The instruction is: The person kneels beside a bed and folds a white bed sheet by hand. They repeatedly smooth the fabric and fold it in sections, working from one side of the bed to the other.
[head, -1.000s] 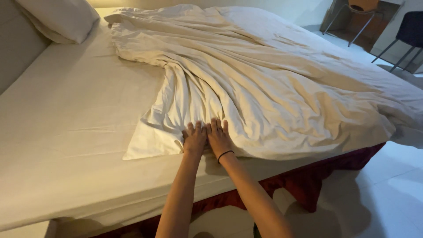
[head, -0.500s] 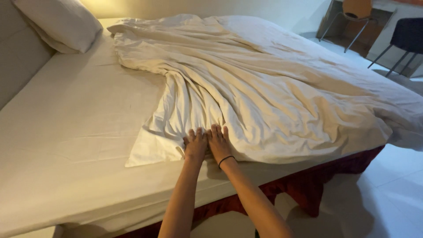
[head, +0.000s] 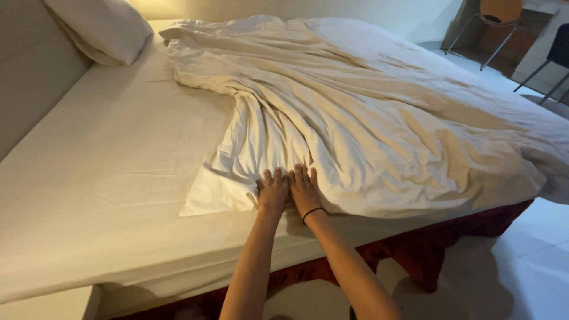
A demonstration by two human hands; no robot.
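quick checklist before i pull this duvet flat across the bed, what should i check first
1. Both hands on the duvet edge: ok. The left hand and right hand lie side by side, palms down, on the duvet.
2. Actual grip on the fabric: not ok. The fingers lie flat on top, not pinched around it.
3. Duvet lying smooth: not ok. It is bunched in long creases toward the near edge.
4. Sheet under the bare side smooth: ok.
5. Pillow out of the path: ok, it sits at the headboard corner.
6. Far corners of the duvet: cannot tell.
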